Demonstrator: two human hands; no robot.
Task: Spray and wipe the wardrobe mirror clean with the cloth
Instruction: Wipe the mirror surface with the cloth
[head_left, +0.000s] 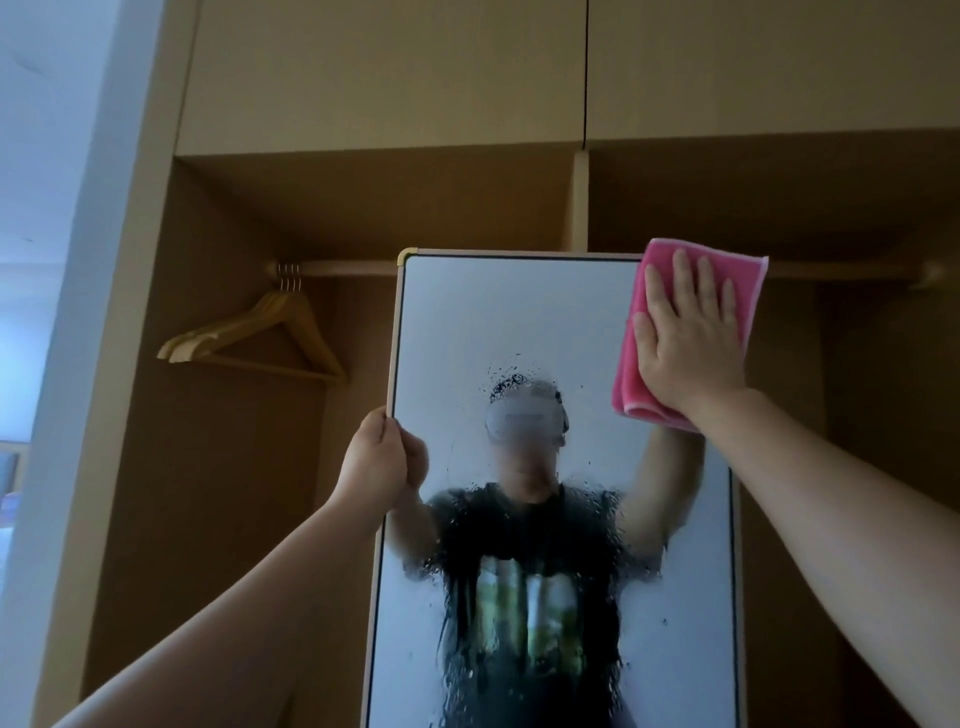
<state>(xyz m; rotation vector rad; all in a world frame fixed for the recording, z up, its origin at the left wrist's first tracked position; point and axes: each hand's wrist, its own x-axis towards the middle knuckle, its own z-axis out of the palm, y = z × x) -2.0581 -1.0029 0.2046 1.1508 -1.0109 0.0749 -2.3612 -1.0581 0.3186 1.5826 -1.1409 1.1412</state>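
- Mirror (519, 322): tall framed panel standing upright between my hands. Its long axis runs up and down, the short top edge is uppermost, and the glass faces me.
- Left hand (371, 467): clamped on the mirror's left frame edge, fingers curled round it, partway down the side.
- Right hand (685, 332): flat, with fingers straight and slightly spread, pressing the cloth against the mirror's upper right corner. It is higher than my left hand and well apart from it.
- Cloth (748, 280): pink and folded, trapped between my right palm and the glass. Its edges show above, to the right of and below that hand, and it overlaps the mirror's top right corner.
- Droplets (519, 379): wet spray and runs down the middle of the glass, between my hands and mostly below them.
- Hangers (228, 328): several wooden ones bunched together, up and to the left of my left hand.
- Rail (343, 268): horizontal wooden bar behind the mirror's top edge, carrying the hangers.
- Wardrobe (363, 78): open wooden carcass behind both hands, with closed doors above.
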